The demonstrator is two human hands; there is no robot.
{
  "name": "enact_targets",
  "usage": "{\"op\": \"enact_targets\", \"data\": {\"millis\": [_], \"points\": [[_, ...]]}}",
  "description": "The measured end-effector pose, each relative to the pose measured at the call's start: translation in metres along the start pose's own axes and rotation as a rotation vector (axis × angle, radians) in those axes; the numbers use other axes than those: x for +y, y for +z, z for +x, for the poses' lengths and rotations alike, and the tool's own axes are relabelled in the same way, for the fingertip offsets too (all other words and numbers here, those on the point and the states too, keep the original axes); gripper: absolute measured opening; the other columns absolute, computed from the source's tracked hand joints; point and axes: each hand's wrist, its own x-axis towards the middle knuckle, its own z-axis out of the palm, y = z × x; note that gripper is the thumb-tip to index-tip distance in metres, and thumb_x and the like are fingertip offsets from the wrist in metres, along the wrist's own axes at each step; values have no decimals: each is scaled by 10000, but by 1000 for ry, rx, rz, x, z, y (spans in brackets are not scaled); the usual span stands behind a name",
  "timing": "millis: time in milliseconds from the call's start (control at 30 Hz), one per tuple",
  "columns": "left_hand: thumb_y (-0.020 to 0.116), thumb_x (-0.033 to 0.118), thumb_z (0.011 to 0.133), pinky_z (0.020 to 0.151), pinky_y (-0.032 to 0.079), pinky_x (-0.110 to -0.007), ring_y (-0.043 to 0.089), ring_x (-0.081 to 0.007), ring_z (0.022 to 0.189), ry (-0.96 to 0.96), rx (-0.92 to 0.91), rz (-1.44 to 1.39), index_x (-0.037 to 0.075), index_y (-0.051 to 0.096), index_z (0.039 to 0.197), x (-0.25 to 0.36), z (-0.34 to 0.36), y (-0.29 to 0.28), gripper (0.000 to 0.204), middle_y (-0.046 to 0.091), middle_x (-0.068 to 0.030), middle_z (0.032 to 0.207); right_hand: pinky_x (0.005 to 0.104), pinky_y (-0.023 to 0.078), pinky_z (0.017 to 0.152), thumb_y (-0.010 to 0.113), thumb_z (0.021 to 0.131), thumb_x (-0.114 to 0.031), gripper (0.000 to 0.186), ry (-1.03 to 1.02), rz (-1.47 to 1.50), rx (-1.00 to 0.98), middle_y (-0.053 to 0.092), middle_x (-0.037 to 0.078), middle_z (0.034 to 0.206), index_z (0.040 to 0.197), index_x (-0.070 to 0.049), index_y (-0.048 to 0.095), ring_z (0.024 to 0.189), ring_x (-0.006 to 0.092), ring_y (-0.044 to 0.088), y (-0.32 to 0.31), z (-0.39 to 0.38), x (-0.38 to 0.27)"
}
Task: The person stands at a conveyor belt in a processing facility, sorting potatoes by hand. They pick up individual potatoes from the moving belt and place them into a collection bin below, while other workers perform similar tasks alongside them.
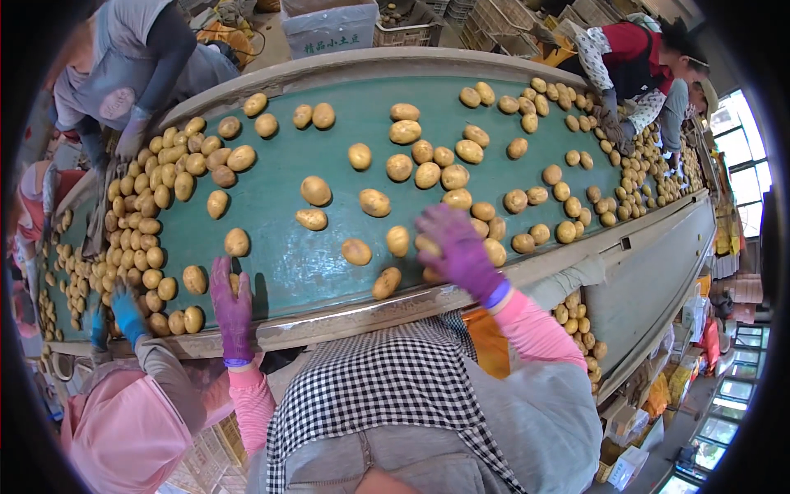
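My left hand [231, 309], in a purple glove, stands at the near edge of the green belt [284, 272], fingers stretched upward. One potato [235, 284] shows partly behind its fingers; whether they touch it I cannot tell. To the right, my right hand [457, 249], also gloved in purple and slightly blurred, reaches over the belt with its fingers spread. Under and beside it lie several potatoes, one [426, 244] half hidden by the fingers and another [494, 252] next to the wrist side. Loose tan potatoes [375, 202] are scattered between and beyond my hands.
Potatoes [136, 239] crowd the belt's left end, and more [650, 169] the far right. Co-workers' gloved hands [132, 136] work along the far side; blue gloves [127, 313] reach in at left. A raised rim [354, 317] edges the belt. Crates [494, 29] stand behind.
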Motion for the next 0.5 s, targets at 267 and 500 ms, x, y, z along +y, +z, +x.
{"op": "enact_targets", "data": {"millis": [267, 500], "points": [[639, 130, 1059, 1239, 377, -432, 495, -334, 1481, -58, -17, -425, -12, 523, 1547, 6, -1, 45, 522, 511, -200, 1607, 498, 414, 1187, 677, 1000, -289, 493, 593, -353, 8, 595, 218, 1505, 1448, -86, 641, 1447, 398, 506, -99, -62, 238], [635, 241, 1075, 1209, 399, -380, 567, -298, 1393, -55, -125, -571, -49, 500, 1554, 105, -7, 73, 576, 603, -189, 1502, 504, 437, 1198, 758, 907, -153, 515, 97, 204, 67, 629, 204, 1472, 1401, -49, 657, 1419, 414, 563, -52, -27, 90]]}}
